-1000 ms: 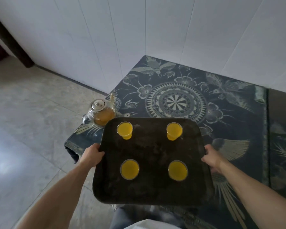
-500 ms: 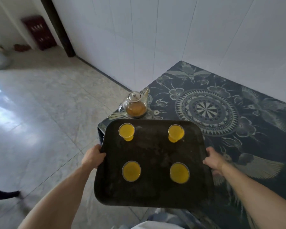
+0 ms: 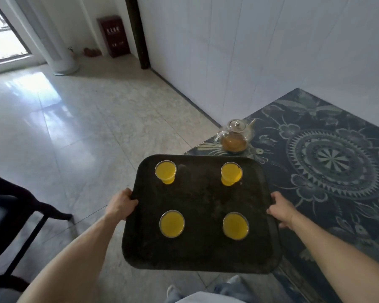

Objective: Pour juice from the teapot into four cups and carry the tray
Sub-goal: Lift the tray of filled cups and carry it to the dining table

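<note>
tray (image 3: 201, 200) now clear of the table (image 3: 328, 162), teapot (image 3: 234, 138) farther off.

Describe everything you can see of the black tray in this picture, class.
The tray is a dark, near-black rectangle with rounded corners and a low raised rim; its matt surface looks scuffed and mottled. It is held roughly level in the air, over the floor beside the patterned table. The left hand grips its left edge and the right hand grips its right edge, fingers curled under the rim. Four cups of yellow juice stand on it, one near each corner.
</note>
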`<state>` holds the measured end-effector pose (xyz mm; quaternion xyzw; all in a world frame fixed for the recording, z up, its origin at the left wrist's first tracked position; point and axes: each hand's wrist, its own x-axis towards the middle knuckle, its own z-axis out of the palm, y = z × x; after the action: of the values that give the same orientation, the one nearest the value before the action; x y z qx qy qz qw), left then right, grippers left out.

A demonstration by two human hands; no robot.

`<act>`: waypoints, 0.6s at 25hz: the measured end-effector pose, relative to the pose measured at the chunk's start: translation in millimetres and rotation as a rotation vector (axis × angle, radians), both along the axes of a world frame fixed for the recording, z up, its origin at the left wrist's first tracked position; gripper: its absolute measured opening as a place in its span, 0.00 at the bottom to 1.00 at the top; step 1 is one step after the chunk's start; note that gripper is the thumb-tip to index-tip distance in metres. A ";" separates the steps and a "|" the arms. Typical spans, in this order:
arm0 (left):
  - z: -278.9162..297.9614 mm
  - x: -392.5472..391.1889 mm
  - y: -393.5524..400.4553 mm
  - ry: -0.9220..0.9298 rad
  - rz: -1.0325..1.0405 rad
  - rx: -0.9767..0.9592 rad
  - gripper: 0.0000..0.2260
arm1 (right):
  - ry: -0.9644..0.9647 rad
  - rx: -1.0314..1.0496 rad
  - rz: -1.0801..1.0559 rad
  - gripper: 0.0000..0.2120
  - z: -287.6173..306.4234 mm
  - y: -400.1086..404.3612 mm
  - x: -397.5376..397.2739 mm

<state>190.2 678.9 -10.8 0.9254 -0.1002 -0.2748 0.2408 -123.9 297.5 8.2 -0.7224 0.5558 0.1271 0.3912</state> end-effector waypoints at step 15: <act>12.7 0.9 203.3 -0.018 0.394 -0.012 0.04 | -0.048 -0.074 0.372 0.16 -6.9 120.3 172.9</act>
<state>191.1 882.1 2.0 0.9282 0.0790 -0.2135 0.2943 48.9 417.8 1.2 -0.8294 0.4076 0.1595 0.3473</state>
